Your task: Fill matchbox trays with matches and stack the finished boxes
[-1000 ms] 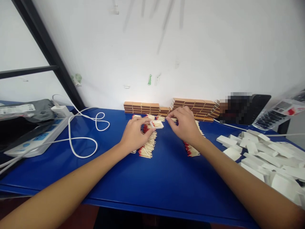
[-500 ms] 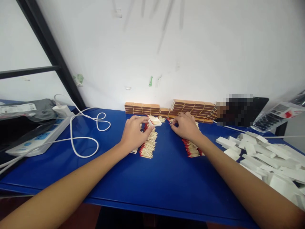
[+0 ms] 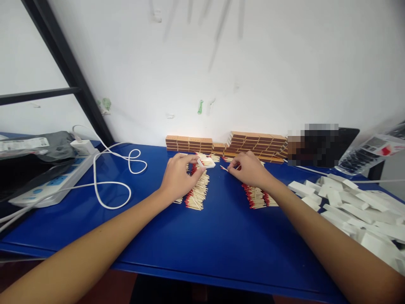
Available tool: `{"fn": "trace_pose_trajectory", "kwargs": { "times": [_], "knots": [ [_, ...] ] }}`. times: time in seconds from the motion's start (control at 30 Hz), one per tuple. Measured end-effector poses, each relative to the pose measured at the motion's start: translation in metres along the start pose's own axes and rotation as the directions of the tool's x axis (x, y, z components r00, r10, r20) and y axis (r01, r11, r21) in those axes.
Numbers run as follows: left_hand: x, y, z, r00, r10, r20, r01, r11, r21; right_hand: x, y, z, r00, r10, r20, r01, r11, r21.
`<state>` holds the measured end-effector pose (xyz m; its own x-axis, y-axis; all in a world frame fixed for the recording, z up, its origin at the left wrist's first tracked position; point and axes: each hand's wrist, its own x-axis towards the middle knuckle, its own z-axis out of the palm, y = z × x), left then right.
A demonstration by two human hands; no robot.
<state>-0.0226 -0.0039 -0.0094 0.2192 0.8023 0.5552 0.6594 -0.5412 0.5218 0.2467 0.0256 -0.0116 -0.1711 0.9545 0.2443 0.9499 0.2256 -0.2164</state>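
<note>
My left hand (image 3: 180, 175) is closed on a small white matchbox tray (image 3: 210, 166), thumb and fingers at its left end, with matches lying inside. Between the fingertips of my right hand (image 3: 247, 169) a match or a few matches (image 3: 224, 168) stick out leftward. Below and behind my left hand lies a pile of red-headed matches (image 3: 198, 192). A second match pile (image 3: 255, 196) spreads under my right wrist. More matches lie behind the tray, partly hidden.
Brown matchboxes (image 3: 190, 143) stand stacked along the wall, with a taller stack (image 3: 256, 145) at right. Many white trays (image 3: 357, 207) are heaped at the right. A power strip (image 3: 53, 181) and white cable (image 3: 95, 185) occupy the left. A dark tablet-like object (image 3: 343, 145) leans at back right.
My right hand has lifted slightly from the matches behind it, and now matches show at its fingertips. My left hand and the tray stay nearly in place.
</note>
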Motion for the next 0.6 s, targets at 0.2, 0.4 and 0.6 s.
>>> {"fn": "trace_pose_trajectory", "kwargs": {
  "times": [0.2,0.4,0.6],
  "knots": [
    [0.0,-0.001,0.001,1.0,0.014,0.006,-0.014,1.0,0.0,-0.003,0.006,0.007,0.986,-0.152,-0.066,0.148,0.987,-0.062],
    [0.0,0.001,0.0,1.0,0.014,0.012,-0.014,1.0,0.002,0.0,0.016,0.013,0.928,-0.367,-0.062,0.366,0.93,-0.031],
    [0.0,0.001,0.0,1.0,0.02,0.012,-0.02,1.0,-0.003,0.005,0.02,0.013,0.932,-0.361,-0.022,0.359,0.932,-0.049]
  ]
}}
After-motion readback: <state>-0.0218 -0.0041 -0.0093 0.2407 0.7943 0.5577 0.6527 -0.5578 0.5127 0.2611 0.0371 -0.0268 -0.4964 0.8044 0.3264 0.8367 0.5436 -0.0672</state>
